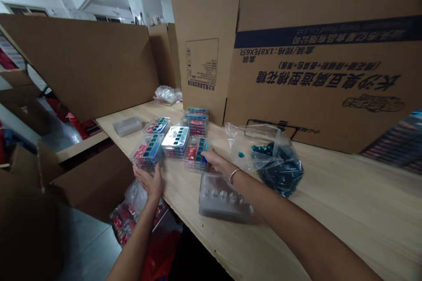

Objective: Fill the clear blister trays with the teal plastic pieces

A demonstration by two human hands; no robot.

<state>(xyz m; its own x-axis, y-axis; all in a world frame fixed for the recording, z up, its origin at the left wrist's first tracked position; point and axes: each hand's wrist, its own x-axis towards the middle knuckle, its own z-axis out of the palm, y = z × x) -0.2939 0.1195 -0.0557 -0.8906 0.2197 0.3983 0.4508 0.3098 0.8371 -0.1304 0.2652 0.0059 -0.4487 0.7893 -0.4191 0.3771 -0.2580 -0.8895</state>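
My left hand (150, 180) rests at the table's near edge with its fingers against a stack of clear blister packs (148, 149) holding red and blue pieces. My right hand (215, 161) reaches over a stack of empty clear trays (222, 199) and pinches a small blue piece at another filled pack (196, 151). More filled packs (176, 140) lie in a group just beyond. A clear plastic bag (275, 162) full of dark teal pieces sits to the right of my right hand.
Big cardboard boxes (316, 61) stand along the back of the wooden table (329, 210). A leaning cardboard sheet (85, 66) is at left. An empty tray (128, 126) and a crumpled bag (166, 94) lie farther back. Bags of packs (132, 215) lie below the table edge.
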